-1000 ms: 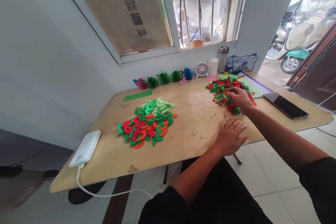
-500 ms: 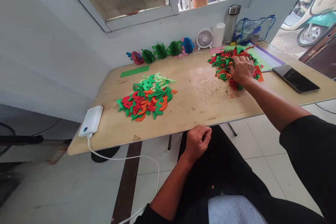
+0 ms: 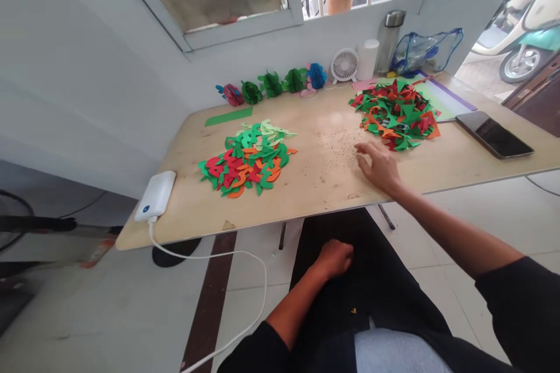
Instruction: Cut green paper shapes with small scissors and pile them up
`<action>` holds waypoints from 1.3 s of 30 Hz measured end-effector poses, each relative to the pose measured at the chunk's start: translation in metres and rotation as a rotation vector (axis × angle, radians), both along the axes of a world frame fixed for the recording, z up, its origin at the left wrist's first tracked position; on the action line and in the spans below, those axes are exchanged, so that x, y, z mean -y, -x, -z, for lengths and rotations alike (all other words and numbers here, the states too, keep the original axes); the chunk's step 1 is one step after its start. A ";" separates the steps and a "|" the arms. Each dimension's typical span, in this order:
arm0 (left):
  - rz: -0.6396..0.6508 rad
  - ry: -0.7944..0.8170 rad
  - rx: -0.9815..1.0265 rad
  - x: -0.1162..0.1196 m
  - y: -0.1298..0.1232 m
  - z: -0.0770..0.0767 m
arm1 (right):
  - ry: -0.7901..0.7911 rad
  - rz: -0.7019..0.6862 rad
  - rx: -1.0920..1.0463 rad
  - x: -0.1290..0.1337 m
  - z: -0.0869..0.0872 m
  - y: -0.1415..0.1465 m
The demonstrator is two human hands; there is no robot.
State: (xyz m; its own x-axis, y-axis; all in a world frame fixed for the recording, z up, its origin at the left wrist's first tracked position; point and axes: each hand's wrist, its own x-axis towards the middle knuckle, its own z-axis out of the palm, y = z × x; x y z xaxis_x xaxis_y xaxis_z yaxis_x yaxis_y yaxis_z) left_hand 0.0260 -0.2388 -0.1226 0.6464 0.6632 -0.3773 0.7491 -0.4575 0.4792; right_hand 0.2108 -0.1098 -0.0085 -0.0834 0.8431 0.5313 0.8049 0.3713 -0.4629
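Observation:
My right hand point(image 3: 378, 169) is over the tabletop near the front edge, fingers slightly bent and apart, with nothing seen in it. Close by lie dark specks point(image 3: 343, 148) scattered on the wood. Just beyond that hand is a heap of red, green and orange paper scraps point(image 3: 405, 113). My left hand point(image 3: 336, 257) rests on my dark trousers below the table edge, closed in a loose fist with nothing showing in it. To the left on the table sits a second pile of curved paper cut-outs point(image 3: 247, 163) in green, red and orange.
A white power bank point(image 3: 155, 197) with a cable lies at the table's left end. Folded paper figures point(image 3: 272, 85), a small fan point(image 3: 345, 65) and a glass bottle point(image 3: 389, 44) line the wall. A phone point(image 3: 494, 135) lies at right. A green strip point(image 3: 228, 116) lies behind the cut-outs.
My right hand has left the scrap heap and come down toward me and to the left, its fingers now apart. My left fist has dropped from the table edge onto my lap.

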 end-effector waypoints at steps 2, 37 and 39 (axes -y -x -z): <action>-0.125 0.035 0.124 0.000 0.005 -0.010 | 0.092 -0.034 -0.064 0.002 0.007 0.007; -1.200 -0.744 0.261 -0.172 0.090 -0.082 | 0.227 0.131 -0.109 0.004 0.021 0.010; -1.224 -0.764 0.296 -0.173 0.093 -0.080 | 0.226 0.129 -0.119 0.004 0.021 0.010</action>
State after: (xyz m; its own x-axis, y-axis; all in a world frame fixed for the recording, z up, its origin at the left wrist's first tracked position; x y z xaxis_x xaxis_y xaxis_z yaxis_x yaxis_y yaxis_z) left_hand -0.0669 -0.0660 -0.0422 -0.4620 0.8145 0.3509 0.7668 0.1681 0.6195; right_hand 0.2007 -0.1136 -0.0300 0.0842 0.9407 0.3287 0.7737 0.1461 -0.6165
